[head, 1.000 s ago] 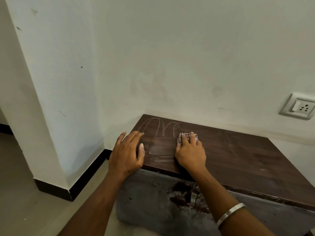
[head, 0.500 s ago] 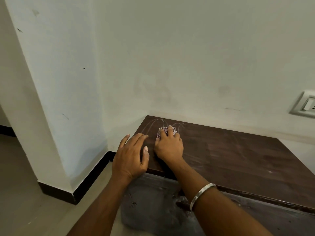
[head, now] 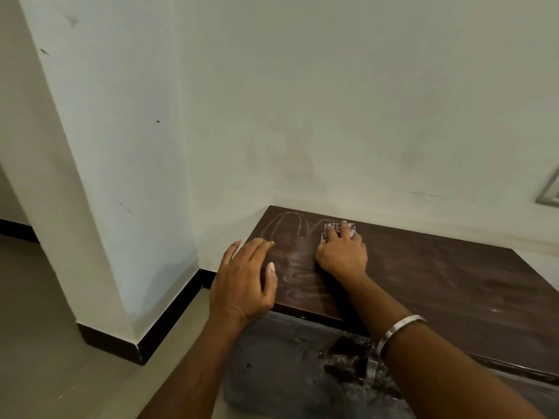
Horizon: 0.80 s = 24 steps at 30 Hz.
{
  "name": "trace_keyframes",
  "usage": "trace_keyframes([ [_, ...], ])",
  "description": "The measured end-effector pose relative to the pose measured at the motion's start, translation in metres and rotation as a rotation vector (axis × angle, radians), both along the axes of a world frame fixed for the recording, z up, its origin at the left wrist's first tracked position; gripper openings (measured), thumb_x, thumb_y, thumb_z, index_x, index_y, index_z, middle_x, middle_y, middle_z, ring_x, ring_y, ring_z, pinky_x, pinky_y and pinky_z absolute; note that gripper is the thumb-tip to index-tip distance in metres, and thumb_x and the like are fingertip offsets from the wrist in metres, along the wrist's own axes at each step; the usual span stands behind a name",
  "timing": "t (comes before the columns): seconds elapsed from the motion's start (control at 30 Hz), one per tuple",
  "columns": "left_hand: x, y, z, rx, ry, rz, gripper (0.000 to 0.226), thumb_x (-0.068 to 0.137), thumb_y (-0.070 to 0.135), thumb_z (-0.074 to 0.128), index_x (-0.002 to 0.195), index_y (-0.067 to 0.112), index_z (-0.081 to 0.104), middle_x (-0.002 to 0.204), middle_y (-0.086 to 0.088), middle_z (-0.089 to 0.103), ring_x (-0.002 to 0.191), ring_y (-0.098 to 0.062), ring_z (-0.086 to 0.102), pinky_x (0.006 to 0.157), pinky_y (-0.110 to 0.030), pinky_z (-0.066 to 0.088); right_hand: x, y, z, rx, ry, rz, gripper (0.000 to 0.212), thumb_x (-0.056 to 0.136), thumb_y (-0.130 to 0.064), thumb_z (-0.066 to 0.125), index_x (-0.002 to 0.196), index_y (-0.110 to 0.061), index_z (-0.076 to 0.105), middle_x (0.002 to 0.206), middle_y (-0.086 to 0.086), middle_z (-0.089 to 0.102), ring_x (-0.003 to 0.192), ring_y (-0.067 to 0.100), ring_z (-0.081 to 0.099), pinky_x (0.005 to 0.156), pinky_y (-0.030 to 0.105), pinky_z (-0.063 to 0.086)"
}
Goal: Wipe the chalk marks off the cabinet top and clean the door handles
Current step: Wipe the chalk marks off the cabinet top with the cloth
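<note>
A dark brown cabinet top [head: 438, 285] stands in a wall corner. White chalk arches [head: 286, 226] remain at its far left corner, with smeared chalk below them. My right hand [head: 341, 255] presses a small checked cloth [head: 337, 229] flat on the top, just right of the arches; most of the cloth is hidden under my fingers. My left hand [head: 245, 282] rests flat over the top's left front corner, holding nothing. A metal door handle [head: 370, 368] shows on the worn grey cabinet front, partly hidden by my right forearm.
White walls close in the cabinet at the back and left. A wall socket plate [head: 549, 192] sits at the right edge. A black skirting [head: 169, 322] runs along the floor to the left. I wear a metal bangle [head: 399, 326] on my right wrist.
My right hand slid the cloth left over the chalk, then back right and toward the wall. The right arch is now partly wiped. My left hand stayed on the corner.
</note>
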<state>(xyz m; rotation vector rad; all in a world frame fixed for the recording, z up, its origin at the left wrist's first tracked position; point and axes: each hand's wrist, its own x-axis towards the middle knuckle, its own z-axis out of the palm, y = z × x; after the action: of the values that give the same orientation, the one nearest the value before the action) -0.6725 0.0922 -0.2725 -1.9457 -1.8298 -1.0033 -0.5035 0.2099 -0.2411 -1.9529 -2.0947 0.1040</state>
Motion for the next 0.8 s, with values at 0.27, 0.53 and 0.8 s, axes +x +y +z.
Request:
trace_keyframes([
  [0.27,-0.002,0.001,-0.001,0.003,-0.004,-0.007,0.045,0.090,0.035,0.039,0.127,0.017,0.058,0.128,0.000,0.061,0.119,-0.014,0.054,0.114,-0.037,0.030,-0.040,0.006,0.000,0.018,0.015,0.151,0.054,0.101,-0.041,0.029,0.152,-0.026,0.024,0.163,0.006,0.011,0.144,0.035,0.022,0.116,0.046,0.023],
  [0.53,-0.001,0.002,-0.002,-0.005,-0.018,-0.013,0.047,0.090,0.038,0.037,0.127,0.018,0.058,0.128,0.001,0.061,0.119,-0.014,0.055,0.113,-0.039,0.032,0.024,0.033,0.004,-0.016,-0.019,0.031,0.054,0.101,-0.041,0.028,0.153,-0.025,0.023,0.162,0.007,0.012,0.143,0.037,0.023,0.114,0.048,0.025],
  [0.8,-0.001,0.001,-0.001,0.008,-0.028,-0.029,0.047,0.089,0.037,0.039,0.128,0.018,0.058,0.129,0.001,0.060,0.120,-0.013,0.054,0.113,-0.037,0.031,-0.035,0.041,0.004,0.000,-0.008,0.118,0.054,0.100,-0.040,0.029,0.152,-0.024,0.024,0.161,0.006,0.014,0.143,0.037,0.023,0.116,0.047,0.023],
])
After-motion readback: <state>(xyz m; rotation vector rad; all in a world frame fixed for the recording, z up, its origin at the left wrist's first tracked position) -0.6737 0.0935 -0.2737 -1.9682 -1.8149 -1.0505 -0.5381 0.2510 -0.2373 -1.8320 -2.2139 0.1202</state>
